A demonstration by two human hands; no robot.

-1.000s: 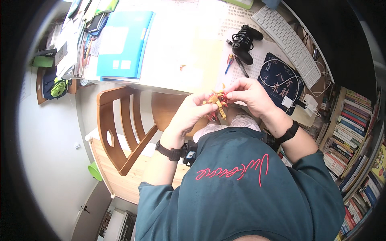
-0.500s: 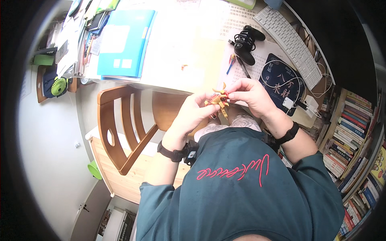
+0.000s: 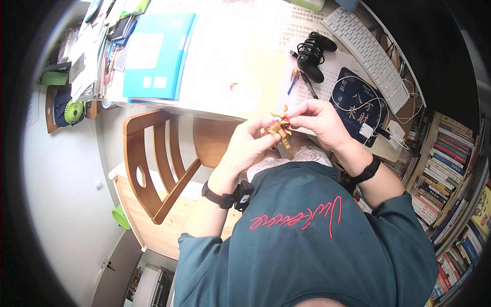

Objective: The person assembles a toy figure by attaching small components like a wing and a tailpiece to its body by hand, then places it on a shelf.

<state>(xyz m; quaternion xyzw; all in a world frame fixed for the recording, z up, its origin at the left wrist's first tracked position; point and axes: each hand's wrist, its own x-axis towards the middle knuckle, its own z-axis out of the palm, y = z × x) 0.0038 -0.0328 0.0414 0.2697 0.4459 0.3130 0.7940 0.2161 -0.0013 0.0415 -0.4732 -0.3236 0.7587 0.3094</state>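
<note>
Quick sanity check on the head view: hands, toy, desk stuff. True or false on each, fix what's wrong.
1. The left hand and right hand both hold the red and yellow toy. True.
2. The black controller lies left of the blue folder. False: the controller is right of the folder.
3. A cable is wound around the controller. True.
4. The keyboard is black. False: the keyboard is white.
5. The wooden chair is left of both hands. True.
</note>
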